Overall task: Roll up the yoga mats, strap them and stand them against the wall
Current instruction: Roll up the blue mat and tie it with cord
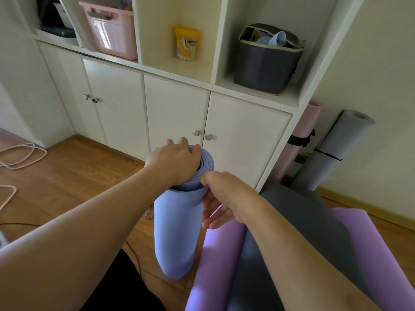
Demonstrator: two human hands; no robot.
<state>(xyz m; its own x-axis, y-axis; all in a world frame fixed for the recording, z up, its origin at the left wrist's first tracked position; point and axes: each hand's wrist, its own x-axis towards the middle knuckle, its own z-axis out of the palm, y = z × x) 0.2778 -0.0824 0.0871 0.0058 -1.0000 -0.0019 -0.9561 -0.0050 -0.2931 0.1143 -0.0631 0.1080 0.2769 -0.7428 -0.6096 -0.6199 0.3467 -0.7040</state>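
Note:
A blue-violet yoga mat stands rolled and upright on the wooden floor in front of me. My left hand lies over its top end, fingers curled over the far rim and thumb side by the spiral. My right hand touches the upper right side of the roll, fingers loosely spread. A purple mat lies flat at lower right under my grey-clad leg. Against the wall at right lean a pink rolled mat and a grey rolled mat, each with a black strap.
A white cabinet with doors and open shelves stands straight ahead. Its shelves hold a pink basket, a yellow bag and a dark fabric bin. White cables loop on the floor at left.

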